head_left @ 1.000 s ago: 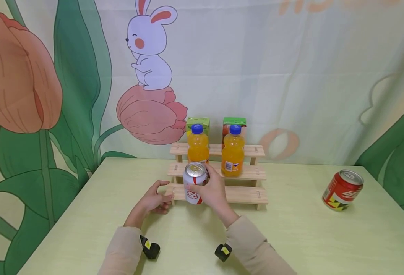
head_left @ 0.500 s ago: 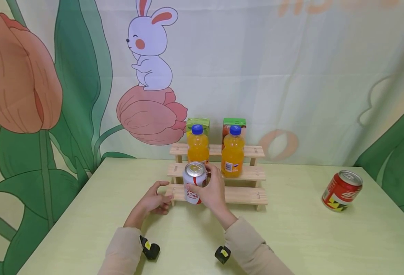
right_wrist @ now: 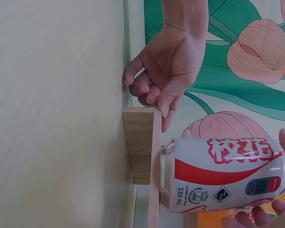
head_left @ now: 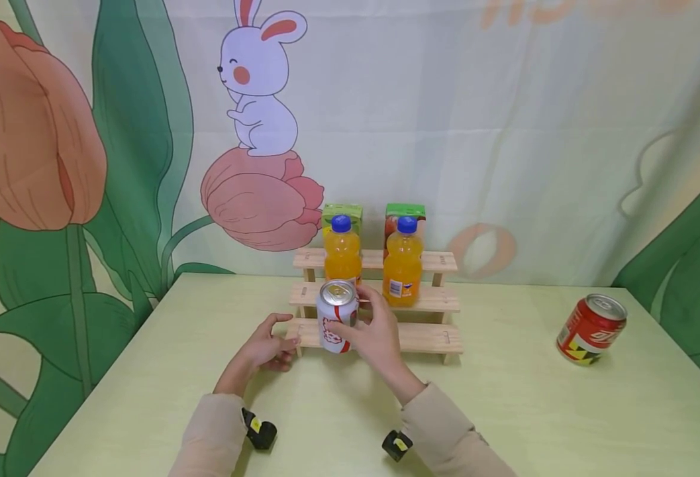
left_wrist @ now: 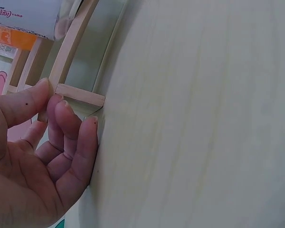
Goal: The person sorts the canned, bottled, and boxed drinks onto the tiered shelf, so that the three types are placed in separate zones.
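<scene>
A white and red drink can [head_left: 328, 311] stands upright on the lowest step of the three-step wooden rack [head_left: 424, 338], near its left end. My right hand [head_left: 378, 334] is around the can's right side, its thumb in front and fingers behind. In the right wrist view the thumb and fingers look loosened, with gaps to the can [right_wrist: 218, 173]. At the rack's left end, my left hand [head_left: 271, 346] pinches the edge of the lowest plank between thumb and finger; the left wrist view shows this left hand [left_wrist: 42, 156] close up.
Two orange drink bottles [head_left: 342, 255] [head_left: 402, 265] stand on the middle step. Behind them, two juice cartons [head_left: 350, 211] [head_left: 394, 211] are on the top step. A red can [head_left: 593, 331] stands on the table [head_left: 504, 397] at right. A printed curtain [head_left: 445, 119] hangs behind.
My right hand has eased its grip and shifted slightly to the right, its palm drawing off the can. The can's front shows more. My left hand stays put.
</scene>
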Action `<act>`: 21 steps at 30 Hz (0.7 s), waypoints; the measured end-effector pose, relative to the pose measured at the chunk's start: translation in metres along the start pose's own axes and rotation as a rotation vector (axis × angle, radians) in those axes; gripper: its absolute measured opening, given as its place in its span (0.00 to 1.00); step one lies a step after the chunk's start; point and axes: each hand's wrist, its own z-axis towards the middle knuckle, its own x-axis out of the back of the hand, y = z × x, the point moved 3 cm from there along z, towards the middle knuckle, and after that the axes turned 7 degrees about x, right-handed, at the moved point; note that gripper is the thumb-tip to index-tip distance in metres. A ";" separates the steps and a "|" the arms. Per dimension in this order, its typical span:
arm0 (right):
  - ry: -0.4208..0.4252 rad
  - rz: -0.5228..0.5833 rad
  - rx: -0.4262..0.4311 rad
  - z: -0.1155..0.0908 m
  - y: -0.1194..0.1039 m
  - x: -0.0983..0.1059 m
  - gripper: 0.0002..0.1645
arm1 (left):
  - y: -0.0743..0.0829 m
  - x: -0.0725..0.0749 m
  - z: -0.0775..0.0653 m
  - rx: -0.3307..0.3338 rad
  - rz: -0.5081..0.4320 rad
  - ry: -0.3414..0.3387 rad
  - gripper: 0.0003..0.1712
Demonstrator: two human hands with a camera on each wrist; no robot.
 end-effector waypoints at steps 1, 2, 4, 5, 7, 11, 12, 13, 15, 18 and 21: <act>-0.005 0.007 0.005 -0.001 0.000 0.002 0.39 | 0.000 0.000 0.000 0.000 -0.002 -0.001 0.32; -0.010 0.010 0.006 -0.002 -0.001 0.004 0.39 | 0.000 0.000 0.000 0.001 -0.004 -0.002 0.32; -0.024 0.010 0.008 -0.004 -0.001 0.009 0.40 | 0.000 -0.001 0.000 0.003 -0.006 -0.002 0.33; -0.030 0.003 0.007 -0.005 -0.002 0.011 0.41 | 0.001 -0.001 0.000 0.004 -0.005 -0.003 0.33; -0.043 0.001 0.000 -0.007 -0.003 0.015 0.42 | 0.001 -0.001 -0.001 0.006 -0.003 -0.002 0.33; -0.070 -0.005 0.002 -0.011 -0.004 0.023 0.42 | 0.002 -0.001 -0.001 0.007 0.006 -0.009 0.33; -0.078 -0.005 0.005 -0.012 -0.003 0.025 0.41 | 0.002 0.000 -0.001 0.008 0.008 -0.012 0.33; -0.085 -0.004 0.006 -0.013 -0.003 0.026 0.41 | 0.002 0.000 -0.002 0.010 0.009 -0.015 0.33; -0.094 -0.007 0.009 -0.014 -0.003 0.030 0.41 | 0.002 0.000 -0.002 0.006 0.012 -0.020 0.33; -0.104 -0.010 0.009 -0.016 -0.002 0.035 0.41 | 0.001 0.000 -0.001 0.004 0.000 -0.007 0.33; -0.104 -0.020 0.004 -0.018 -0.001 0.041 0.41 | 0.000 0.000 0.000 0.002 -0.009 0.004 0.32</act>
